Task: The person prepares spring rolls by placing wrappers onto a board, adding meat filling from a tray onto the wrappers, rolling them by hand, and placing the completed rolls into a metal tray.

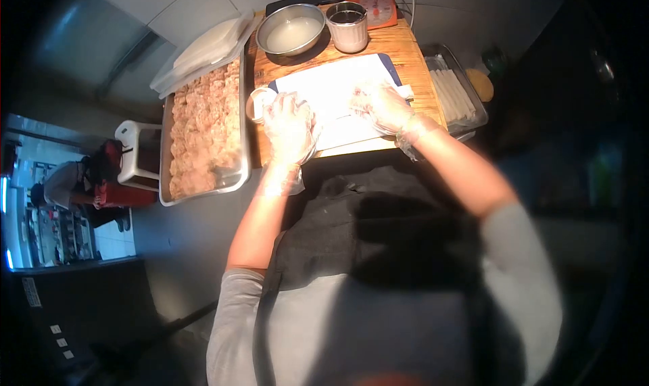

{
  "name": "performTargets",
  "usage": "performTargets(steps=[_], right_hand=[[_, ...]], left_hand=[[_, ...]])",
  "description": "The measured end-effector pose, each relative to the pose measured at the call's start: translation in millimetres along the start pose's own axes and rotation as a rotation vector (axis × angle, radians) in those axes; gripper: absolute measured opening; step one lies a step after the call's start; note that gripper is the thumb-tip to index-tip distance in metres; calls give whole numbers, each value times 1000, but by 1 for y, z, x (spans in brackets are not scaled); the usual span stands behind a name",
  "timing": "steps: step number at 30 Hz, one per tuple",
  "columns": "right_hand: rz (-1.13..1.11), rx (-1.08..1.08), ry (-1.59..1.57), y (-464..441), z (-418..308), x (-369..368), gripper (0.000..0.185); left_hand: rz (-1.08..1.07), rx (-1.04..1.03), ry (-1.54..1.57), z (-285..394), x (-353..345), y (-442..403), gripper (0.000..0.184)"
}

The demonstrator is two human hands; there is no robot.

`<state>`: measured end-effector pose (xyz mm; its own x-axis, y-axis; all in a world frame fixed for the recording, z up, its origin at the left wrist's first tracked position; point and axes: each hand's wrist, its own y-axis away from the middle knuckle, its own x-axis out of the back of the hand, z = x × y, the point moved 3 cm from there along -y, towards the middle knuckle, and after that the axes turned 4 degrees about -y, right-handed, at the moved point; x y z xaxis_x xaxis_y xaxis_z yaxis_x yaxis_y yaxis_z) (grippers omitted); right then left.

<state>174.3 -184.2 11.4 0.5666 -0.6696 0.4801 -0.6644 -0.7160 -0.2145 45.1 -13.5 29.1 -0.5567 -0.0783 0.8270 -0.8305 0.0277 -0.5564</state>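
Through the head camera I see two hands in clear plastic gloves at work over a bright white rectangular board with dark blue corners (324, 82), which lies on a wooden table (414, 55). The left hand (289, 126) is palm down at the board's left edge, fingers pointing away from the wearer, just beside a small round whitish container (257, 107). The right hand (382, 107) is over the board's right part, fingers bent down towards it. Glare hides the fingertips, so I cannot tell whether either hand is pinching anything.

Behind the board, left to right, stand a round steel bowl (266, 46) of cloudy liquid, a pale ribbed cup (350, 40) with dark contents, and a red scale (380, 11). The scale's dial bears marks too small for me to read.

To the left, a long metal tray (245, 166) is filled with lumpy pinkish-tan food (203, 129); pale flat sheets (209, 44) lie at its far end. To the right, a dark tray (483, 117) holds white rolls (454, 92). At lower left, small white labels (61, 343) dot a dark panel, their writing illegible to me. Beyond, a person (64, 183) is near a red box (128, 195).
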Motion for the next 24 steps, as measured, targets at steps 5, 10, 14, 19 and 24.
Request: performTargets(steps=[5,10,14,19,24], right_hand=[[-22,219,289,-13,1,3,15],[122,324,337,-3,-6,3,15],[75,387,624,-29,6,4,19],[158,234,390,-53,48,18,23],[34,164,795,-35,23,48,29]], left_hand=[[-54,21,52,0,-14,-5,21],[-39,163,16,-20,-41,-16,32],[-42,217,228,-4,-24,-25,38],[-80,80,-20,-21,-60,-61,29],[-140,74,32,-36,-84,-87,15]])
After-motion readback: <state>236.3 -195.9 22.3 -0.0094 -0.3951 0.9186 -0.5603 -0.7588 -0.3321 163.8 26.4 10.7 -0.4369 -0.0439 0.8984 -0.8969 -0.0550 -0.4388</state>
